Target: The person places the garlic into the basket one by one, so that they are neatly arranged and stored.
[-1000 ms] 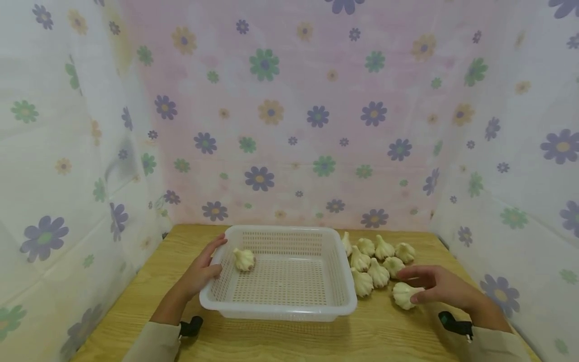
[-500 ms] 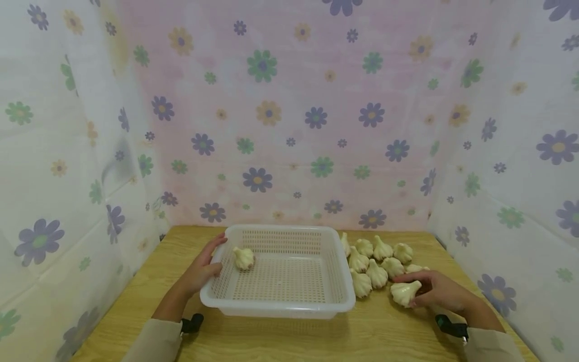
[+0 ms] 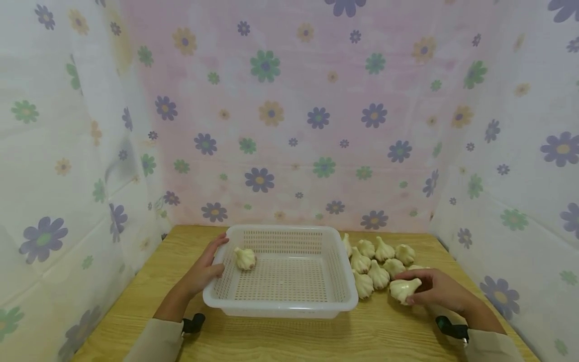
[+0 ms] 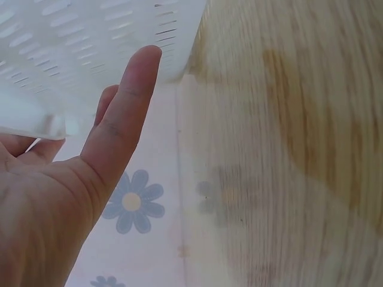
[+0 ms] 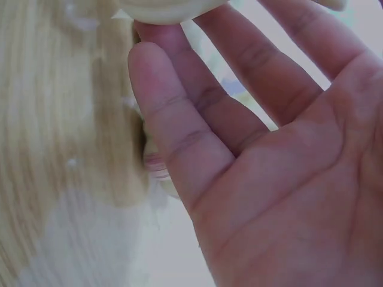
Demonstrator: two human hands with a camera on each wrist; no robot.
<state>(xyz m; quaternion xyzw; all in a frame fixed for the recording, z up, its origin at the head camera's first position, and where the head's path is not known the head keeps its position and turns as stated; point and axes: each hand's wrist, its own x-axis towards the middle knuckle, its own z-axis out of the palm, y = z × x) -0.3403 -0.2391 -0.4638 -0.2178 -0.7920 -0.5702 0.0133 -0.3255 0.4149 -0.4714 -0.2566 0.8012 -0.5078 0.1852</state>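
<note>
My left hand [image 3: 199, 275] grips the left rim of a white plastic basket [image 3: 282, 305], thumb over the rim. In the left wrist view its fingers [image 4: 122, 116] lie along the outside of the slotted basket wall [image 4: 90, 36]. One garlic bulb [image 3: 246, 259] lies inside the basket at the left. My right hand [image 3: 445, 290] pinches another garlic bulb [image 3: 404, 290] by its side, right of the basket, its stem pointing right. Only the edge of that held bulb [image 5: 173, 11] shows in the right wrist view; whether it touches the table I cannot tell.
A cluster of several garlic bulbs [image 3: 379, 274] lies along the basket's right side. One more bulb [image 3: 418, 268] is partly hidden behind my right hand. Flowered cloth [image 3: 294, 151] walls in the wooden table [image 3: 271, 342] at the back and both sides.
The bulb at my right hand has tilted and shifted slightly up and left, with the fingers closing more on it. A bulb behind that hand has come into view. My left hand stays on the basket.
</note>
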